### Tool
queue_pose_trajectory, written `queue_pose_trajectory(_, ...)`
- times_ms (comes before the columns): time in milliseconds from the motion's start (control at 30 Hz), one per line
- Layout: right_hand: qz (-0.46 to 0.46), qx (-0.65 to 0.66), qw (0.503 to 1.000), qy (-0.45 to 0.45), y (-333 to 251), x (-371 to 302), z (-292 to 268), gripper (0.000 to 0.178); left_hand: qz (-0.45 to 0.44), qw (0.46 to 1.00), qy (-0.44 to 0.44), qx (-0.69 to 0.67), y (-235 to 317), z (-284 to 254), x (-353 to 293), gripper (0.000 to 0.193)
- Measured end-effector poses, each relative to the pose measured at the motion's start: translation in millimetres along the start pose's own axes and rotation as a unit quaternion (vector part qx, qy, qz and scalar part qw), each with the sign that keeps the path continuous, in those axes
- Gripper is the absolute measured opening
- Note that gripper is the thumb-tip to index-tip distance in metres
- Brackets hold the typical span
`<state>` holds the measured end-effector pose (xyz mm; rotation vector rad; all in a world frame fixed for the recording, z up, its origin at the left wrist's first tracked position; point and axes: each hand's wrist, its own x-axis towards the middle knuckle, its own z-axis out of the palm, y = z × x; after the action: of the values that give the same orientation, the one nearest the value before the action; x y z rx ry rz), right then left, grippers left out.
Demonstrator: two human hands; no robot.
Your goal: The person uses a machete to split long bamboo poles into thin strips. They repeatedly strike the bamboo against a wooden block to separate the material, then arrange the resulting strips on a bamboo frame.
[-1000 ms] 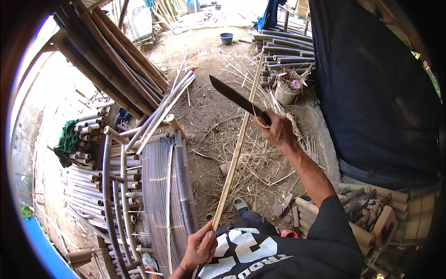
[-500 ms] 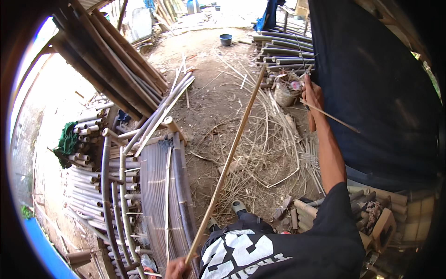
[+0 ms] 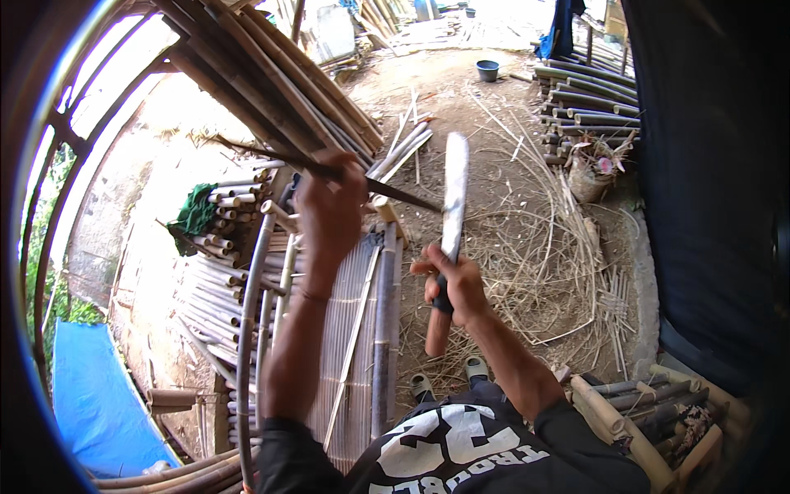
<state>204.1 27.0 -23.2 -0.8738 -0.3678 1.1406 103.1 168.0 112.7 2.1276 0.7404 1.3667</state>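
Note:
My left hand point(image 3: 332, 202), raised left of centre and slightly blurred, is closed round a dark bamboo strip point(image 3: 403, 194). One end of the strip points to the upper left. Its other end meets the edge of a machete blade in the picture; whether they touch, I cannot tell. My right hand point(image 3: 462, 290) grips the machete point(image 3: 456, 177) near the centre, its broad pale blade pointing up. A wooden handle point(image 3: 438, 331) sticks out below my fist, with a dark wrap where blade and handle join.
Bamboo shavings point(image 3: 527, 280) litter the ground ahead. A slatted bamboo panel point(image 3: 354, 346) and stacked bamboo poles point(image 3: 216, 309) lie to the left. More poles point(image 3: 592, 99) are piled at the far right, by a woven basket point(image 3: 588, 181). A black sheet point(image 3: 708, 189) hangs on the right.
My left hand has come up from the lower edge with the strip, which now slants across. My right hand has swung in from the far right with the machete. The view has turned left.

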Motion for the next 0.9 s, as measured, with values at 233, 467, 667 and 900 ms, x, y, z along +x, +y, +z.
queue_pose_trajectory(233, -0.084, 0.052, 0.980, 0.174, -9, 53, -11, 0.023, -0.415, 0.841, -0.076, -0.339, -35, 32, -164, 0.041)
queue_pose_trajectory(467, -0.156, -0.197, 0.961, 0.116, -50, 71, -51, 0.021, -0.103, 0.917, -0.306, 0.235, -2, -63, -191, 0.062)
queue_pose_trajectory(667, -0.228, -0.496, 0.834, 0.083, -95, 99, -64, 0.051, -0.470, 0.731, -0.368, -0.330, -56, -61, -233, 0.046)
queue_pose_trajectory(900, -0.314, -0.736, 0.600, -0.030, -21, 1, -66, 0.053, -0.409, 0.838, -0.225, -0.283, -37, -1, -216, 0.033)
